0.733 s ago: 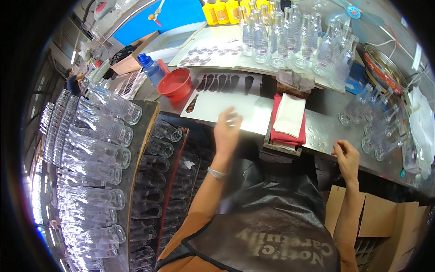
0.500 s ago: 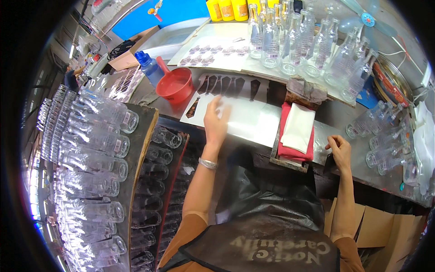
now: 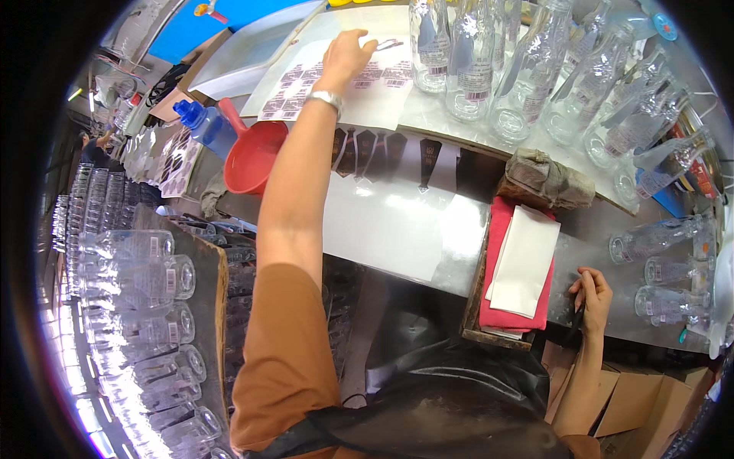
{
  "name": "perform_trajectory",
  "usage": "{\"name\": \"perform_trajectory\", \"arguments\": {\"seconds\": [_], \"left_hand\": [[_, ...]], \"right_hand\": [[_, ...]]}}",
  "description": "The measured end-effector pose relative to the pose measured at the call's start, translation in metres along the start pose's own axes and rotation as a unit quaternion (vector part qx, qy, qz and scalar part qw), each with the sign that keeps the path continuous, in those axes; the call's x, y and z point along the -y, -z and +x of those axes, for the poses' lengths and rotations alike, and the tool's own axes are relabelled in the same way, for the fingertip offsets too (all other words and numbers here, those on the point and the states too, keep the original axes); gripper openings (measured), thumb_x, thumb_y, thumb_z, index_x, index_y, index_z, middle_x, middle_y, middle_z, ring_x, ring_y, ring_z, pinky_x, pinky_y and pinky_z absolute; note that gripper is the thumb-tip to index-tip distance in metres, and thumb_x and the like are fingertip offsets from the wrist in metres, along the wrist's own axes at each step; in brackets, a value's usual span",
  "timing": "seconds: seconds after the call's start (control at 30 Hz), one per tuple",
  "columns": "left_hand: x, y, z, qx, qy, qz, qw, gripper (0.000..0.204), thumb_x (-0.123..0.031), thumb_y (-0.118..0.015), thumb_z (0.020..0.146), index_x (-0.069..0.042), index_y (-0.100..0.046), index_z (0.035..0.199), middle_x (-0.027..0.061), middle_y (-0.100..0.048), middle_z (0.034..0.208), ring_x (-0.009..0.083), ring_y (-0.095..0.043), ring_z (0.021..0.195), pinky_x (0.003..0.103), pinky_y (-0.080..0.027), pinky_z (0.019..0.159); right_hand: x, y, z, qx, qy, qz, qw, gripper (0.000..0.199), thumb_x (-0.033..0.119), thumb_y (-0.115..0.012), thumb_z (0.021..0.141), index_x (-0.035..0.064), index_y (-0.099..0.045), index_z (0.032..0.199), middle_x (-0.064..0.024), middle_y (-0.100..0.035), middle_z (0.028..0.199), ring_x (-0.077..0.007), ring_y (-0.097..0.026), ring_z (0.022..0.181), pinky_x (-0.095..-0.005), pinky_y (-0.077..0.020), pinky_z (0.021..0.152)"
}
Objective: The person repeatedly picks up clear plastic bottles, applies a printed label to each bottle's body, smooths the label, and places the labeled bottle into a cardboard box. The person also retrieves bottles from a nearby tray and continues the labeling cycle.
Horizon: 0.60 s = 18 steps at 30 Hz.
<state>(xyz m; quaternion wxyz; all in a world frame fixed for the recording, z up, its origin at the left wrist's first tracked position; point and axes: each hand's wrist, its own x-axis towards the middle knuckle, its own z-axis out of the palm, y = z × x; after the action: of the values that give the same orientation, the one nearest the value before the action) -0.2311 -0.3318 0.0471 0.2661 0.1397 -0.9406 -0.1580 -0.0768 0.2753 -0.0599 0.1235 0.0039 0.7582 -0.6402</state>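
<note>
My left hand [image 3: 348, 60] reaches far out over a sheet of small printed labels [image 3: 372, 74], its fingers apart and nothing seen in them. A thin pale tool like tweezers [image 3: 390, 45] lies on the sheet just right of the fingers. Under my left forearm, a row of dark tie-shaped labels [image 3: 380, 155] runs along the top of a wet white sheet [image 3: 382, 222]; the forearm hides its left part. At the right, beside the bench's near edge, my right hand [image 3: 595, 300] is closed on a small dark flat piece [image 3: 576, 320], mostly hidden by the fingers.
Clear glass bottles [image 3: 470, 73] stand at the back right; several more lie at the right [image 3: 665, 271] and on a rack [image 3: 145, 279] at the left. A red dipper [image 3: 256, 157] and blue bottle [image 3: 206, 130] stand left. Folded cloths [image 3: 524, 260] lie in a wooden tray.
My left hand has moved from above the white sheet, away from me, to the printed label sheet. My right hand still holds the dark piece. The view has shifted.
</note>
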Motion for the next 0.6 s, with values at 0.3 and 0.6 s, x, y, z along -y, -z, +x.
{"name": "perform_trajectory", "arguments": {"seconds": [0.3, 0.6], "left_hand": [[0.043, -0.038, 0.053, 0.131, -0.005, 0.058, 0.990, 0.053, -0.046, -0.054, 0.092, -0.017, -0.061, 0.135, 0.0122, -0.055, 0.142, 0.0332, -0.054, 0.128, 0.046, -0.041, 0.107], [0.030, -0.012, 0.025, 0.143, -0.038, 0.052, 0.988, 0.046, -0.040, -0.058, 0.091, -0.011, -0.067, 0.125, 0.0176, -0.062, 0.131, 0.0341, -0.059, 0.120, 0.041, -0.045, 0.102]], "right_hand": [[0.006, -0.006, -0.004, -0.037, -0.005, 0.006, 0.999, 0.020, 0.015, -0.054, 0.102, -0.0016, -0.064, 0.109, -0.0055, -0.063, 0.071, -0.0037, -0.044, 0.048, -0.0172, -0.0323, 0.046], [0.001, -0.005, -0.005, -0.040, -0.007, 0.026, 0.999, 0.018, 0.013, -0.055, 0.101, -0.0011, -0.064, 0.109, -0.0054, -0.062, 0.069, -0.0035, -0.043, 0.047, -0.0171, -0.0314, 0.044]]}}
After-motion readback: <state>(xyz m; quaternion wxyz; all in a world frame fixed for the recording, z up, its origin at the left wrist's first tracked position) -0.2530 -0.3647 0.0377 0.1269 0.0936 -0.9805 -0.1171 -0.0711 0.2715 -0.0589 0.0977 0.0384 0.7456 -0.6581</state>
